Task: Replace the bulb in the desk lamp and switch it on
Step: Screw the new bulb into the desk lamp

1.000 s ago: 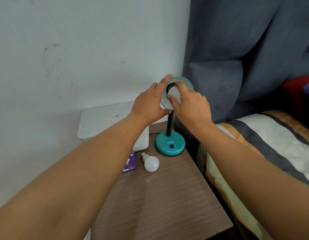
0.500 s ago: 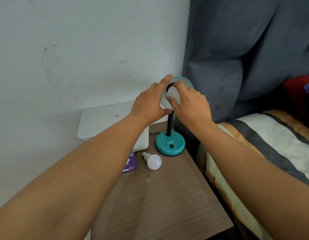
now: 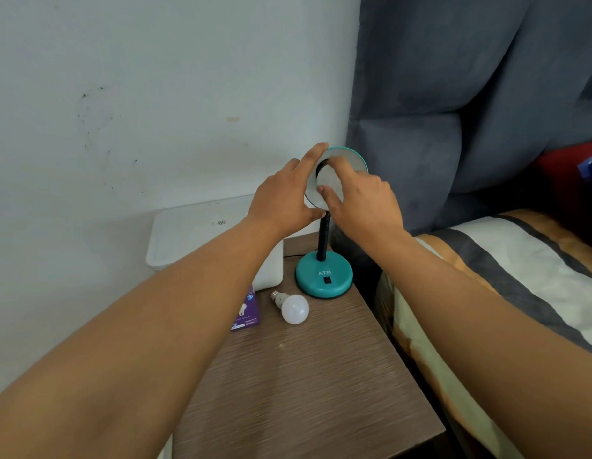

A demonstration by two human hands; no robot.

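A teal desk lamp stands at the back of the wooden bedside table, its round base (image 3: 324,275) bearing a black switch and its black flexible neck rising to the shade (image 3: 354,159). My left hand (image 3: 283,198) grips the left rim of the shade. My right hand (image 3: 362,200) has its fingers closed around a white bulb (image 3: 329,180) inside the shade. A second white bulb (image 3: 293,308) lies loose on the table in front of the base.
A purple bulb box (image 3: 245,311) lies left of the loose bulb. Against the wall sits a white plastic container (image 3: 202,236). A grey padded headboard (image 3: 453,111) and a bed with a striped cover (image 3: 520,276) border the wooden table (image 3: 304,392) on the right.
Both hands stay on the lamp head; the right hand's fingers have shifted slightly on the bulb. The view has moved a little.
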